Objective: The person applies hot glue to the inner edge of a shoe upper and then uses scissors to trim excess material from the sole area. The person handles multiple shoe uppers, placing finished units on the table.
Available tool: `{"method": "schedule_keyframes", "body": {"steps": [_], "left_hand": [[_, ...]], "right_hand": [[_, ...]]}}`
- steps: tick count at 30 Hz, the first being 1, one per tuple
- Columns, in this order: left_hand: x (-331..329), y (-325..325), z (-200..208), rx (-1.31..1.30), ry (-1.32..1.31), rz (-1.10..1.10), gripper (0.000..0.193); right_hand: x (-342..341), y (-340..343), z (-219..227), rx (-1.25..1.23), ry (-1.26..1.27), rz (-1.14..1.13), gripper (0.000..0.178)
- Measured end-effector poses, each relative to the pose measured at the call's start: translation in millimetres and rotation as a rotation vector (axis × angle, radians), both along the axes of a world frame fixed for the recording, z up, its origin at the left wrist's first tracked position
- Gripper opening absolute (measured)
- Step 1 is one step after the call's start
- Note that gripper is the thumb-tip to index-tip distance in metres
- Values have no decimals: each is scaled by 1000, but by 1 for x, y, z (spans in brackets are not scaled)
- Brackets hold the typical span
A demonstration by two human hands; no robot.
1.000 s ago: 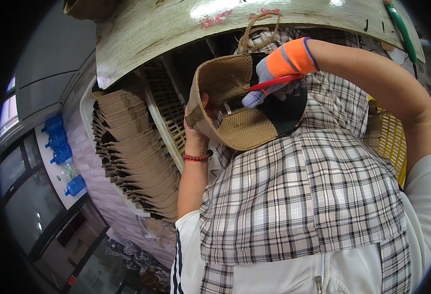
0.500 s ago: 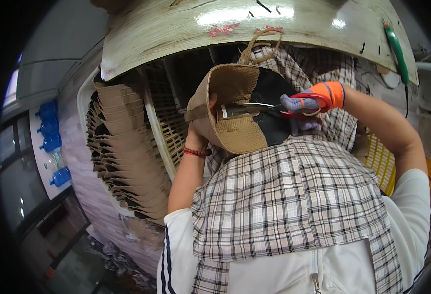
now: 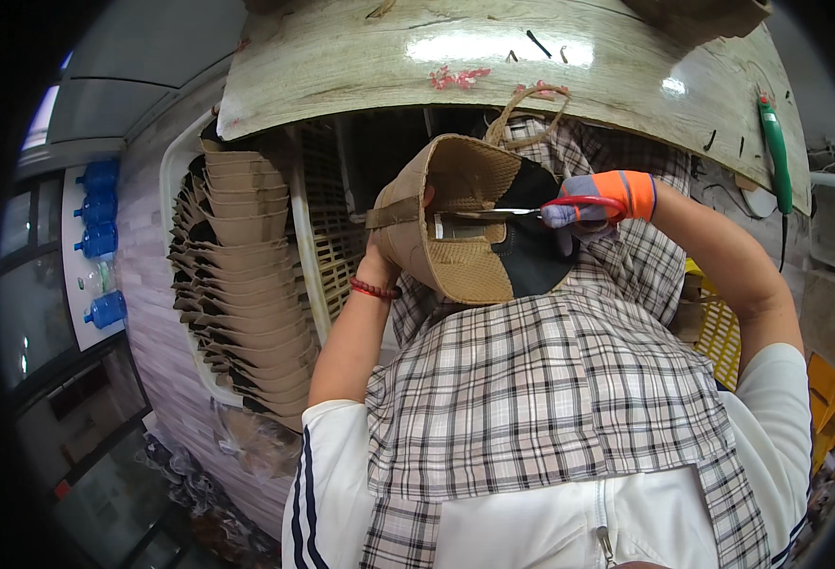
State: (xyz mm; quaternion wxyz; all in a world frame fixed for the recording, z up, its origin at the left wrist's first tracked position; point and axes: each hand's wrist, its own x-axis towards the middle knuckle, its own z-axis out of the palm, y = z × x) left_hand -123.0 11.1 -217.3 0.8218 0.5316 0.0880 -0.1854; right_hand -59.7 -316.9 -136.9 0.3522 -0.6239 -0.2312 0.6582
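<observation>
In front of my apron is a tan woven hat (image 3: 477, 276) with a black part on its right side, its open inside facing right. My left hand (image 3: 382, 265) grips it from the left, some fingers hidden behind its wall and a fingertip showing over the rim. A pale label (image 3: 446, 230) shows inside. My right hand (image 3: 596, 208), in a grey and orange glove, is closed on red-handled scissors (image 3: 583, 202). Their blades reach left into the hat, just above the label; whether the tips touch anything cannot be seen. Behind the hat loops a twisted cord (image 3: 504, 119).
A wood-patterned table (image 3: 341, 81) spans the far side, with scraps and a green-handled tool (image 3: 775, 156) at its right. Left stands a white bin (image 3: 173, 180) of stacked tan pieces (image 3: 256, 275), beside a cream slatted crate (image 3: 327, 228). A yellow basket (image 3: 721, 318) is at right.
The scissors have tilted in my right hand, and their blades look closer together. My left hand keeps its hold on the hat. The whole view has shifted slightly.
</observation>
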Motion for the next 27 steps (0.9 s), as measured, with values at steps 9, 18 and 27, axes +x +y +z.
{"method": "schedule_keyframes", "body": {"steps": [9,18,27], "left_hand": [[-15,62,-49,470,-351,-186,41],[68,-25,279,1528,-1680,-301,23],[223,-227,394,1161,-2351,-81,25]], "right_hand": [[-34,-29,-11,8,-266,-62,22],[-98,-92,-32,168,24,-765,66],[-95,-89,-39,458,-20,-919,87]]}}
